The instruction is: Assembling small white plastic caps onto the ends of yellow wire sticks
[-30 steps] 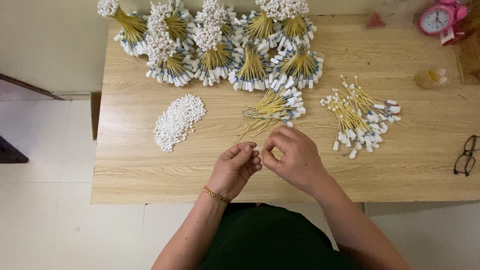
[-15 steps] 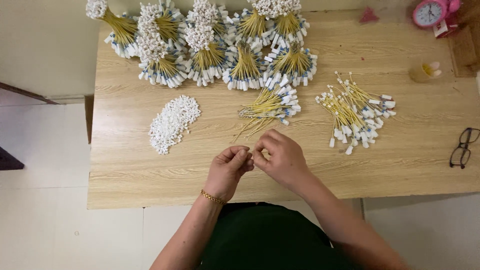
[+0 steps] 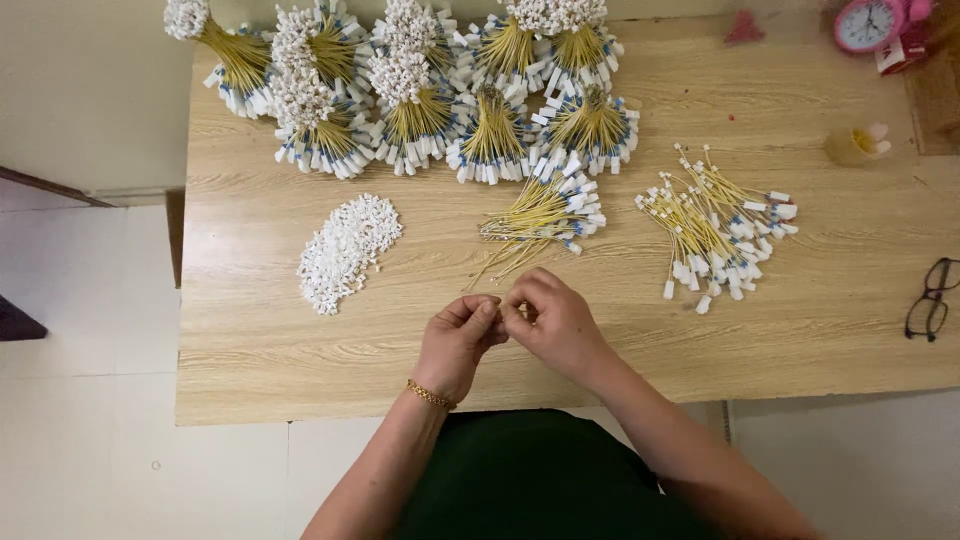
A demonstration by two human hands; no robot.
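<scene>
Both hands were pinched together right at the near edge of the wooden table (image 3: 800,330). The left hand (image 3: 455,340), gold bracelet (image 3: 430,394) on the wrist, had its fingers curled in tight against the right hand (image 3: 550,320), fingertips touching. Whatever they were gripping was too small to make out, so I couldn't tell what it was.

Just past the knuckles lay a loose bunch of yellow wires (image 3: 540,215) with white and blue ends, some strands trailing toward the hands. Left of that sat a heap of little white caps (image 3: 345,250). Off to the right was a messier spread of finished wires (image 3: 715,230), and a pair of black glasses (image 3: 930,300) by the edge.

Further back, a whole row of tied wire bundles (image 3: 420,90) was fanned out. Far right corner had a pink alarm clock (image 3: 868,22).
</scene>
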